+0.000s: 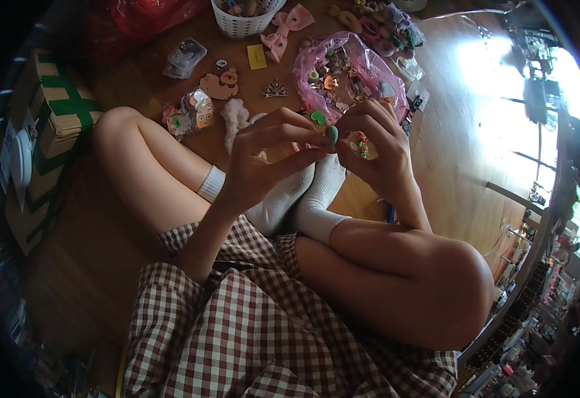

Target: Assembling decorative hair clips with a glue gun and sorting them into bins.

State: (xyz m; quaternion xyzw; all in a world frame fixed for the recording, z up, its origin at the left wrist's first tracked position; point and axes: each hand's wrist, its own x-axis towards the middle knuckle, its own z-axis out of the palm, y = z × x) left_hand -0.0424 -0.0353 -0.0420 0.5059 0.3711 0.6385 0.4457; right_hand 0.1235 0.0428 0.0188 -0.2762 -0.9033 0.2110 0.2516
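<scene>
"Wooden floor (444,126), crowded pink bag (311,52) at one o'clock: what's the risk?"

"My left fingers (301,134) and right fingers (368,124) pinch the small green piece (331,136), also toward one; a loose grip could drop it among those trinkets (331,82)."

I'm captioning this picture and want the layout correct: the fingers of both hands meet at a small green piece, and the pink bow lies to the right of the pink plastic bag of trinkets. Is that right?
Not quite: in the head view, the pink bow lies to the left of the pink plastic bag, not the right.
</scene>
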